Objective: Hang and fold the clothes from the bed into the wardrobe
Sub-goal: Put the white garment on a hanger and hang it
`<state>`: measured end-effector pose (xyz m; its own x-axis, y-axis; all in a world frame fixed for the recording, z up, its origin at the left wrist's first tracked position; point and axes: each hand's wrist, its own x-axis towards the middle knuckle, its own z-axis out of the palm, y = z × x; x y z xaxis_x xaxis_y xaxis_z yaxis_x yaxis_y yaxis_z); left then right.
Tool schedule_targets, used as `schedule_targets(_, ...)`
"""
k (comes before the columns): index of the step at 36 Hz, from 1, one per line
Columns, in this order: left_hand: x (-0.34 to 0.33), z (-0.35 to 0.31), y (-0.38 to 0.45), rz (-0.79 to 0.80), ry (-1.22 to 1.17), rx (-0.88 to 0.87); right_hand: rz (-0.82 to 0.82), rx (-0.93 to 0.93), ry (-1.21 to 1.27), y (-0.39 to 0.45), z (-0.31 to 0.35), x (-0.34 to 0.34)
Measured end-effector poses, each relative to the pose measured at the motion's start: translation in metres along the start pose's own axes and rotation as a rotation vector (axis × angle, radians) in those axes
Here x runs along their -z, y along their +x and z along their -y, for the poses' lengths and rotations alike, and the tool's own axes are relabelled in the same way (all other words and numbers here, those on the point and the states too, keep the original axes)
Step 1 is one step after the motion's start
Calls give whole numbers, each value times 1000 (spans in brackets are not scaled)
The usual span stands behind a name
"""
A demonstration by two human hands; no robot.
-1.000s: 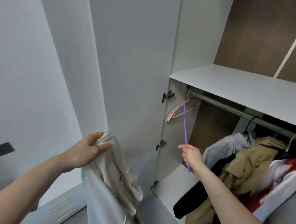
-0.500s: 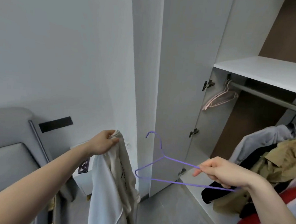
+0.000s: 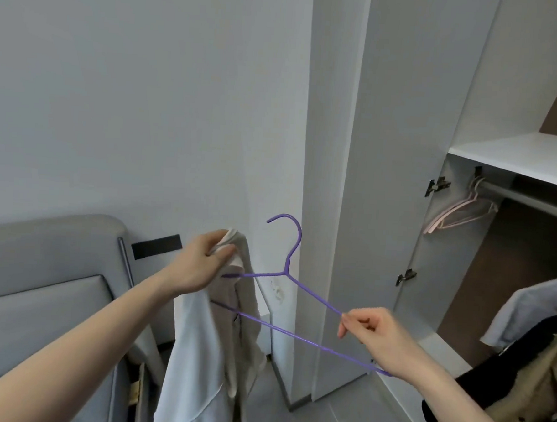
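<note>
Left hand: the left hand (image 3: 199, 264) is raised in front of the wall, its fingers and thumb curled round the bunched top of a cream garment (image 3: 217, 331), which is gripped there.
Garment: the cream garment is held up in the air and hangs straight down from the grip, in front of the bed headboard (image 3: 39, 261) and just left of the open wardrobe door (image 3: 396, 185).
Right hand: the right hand (image 3: 377, 337) is closed round the right end of a purple hanger (image 3: 287, 278), the upper arm of the wire pinched at the fingertips and the lower bar running under the palm.
Hanger: the purple hanger is held tilted, hook uppermost and pointing left; its left end is hidden behind the left hand and the cloth, so whether it is inside the garment cannot be told.
Wardrobe: the interior is seen at the right, with a white shelf (image 3: 518, 157) above a rail (image 3: 532, 200).
Rail: pink hangers (image 3: 459, 215) are hung at its left end.
Lower right: hung clothes (image 3: 529, 356) in grey, black and tan are seen inside the wardrobe.
</note>
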<state>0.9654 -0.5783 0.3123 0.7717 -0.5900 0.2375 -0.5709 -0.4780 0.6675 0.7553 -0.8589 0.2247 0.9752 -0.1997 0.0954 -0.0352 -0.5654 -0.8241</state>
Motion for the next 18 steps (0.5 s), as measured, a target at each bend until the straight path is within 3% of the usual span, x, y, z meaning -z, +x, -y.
schedule_targets(6,47,-61,-5,-56,-136,-203,-190,18,36,19,4,-32)
schedule_targets(12,58,-106,-21,129,-111,-267,-522,4,369,32,32,-51)
schedule_targets(15,56,-108,-26,239,2,-245,-608,47,465,38,45,-53)
schedule_targets(18,57,-107,-22,103,285,-402,-626,105,468,42,56,-50)
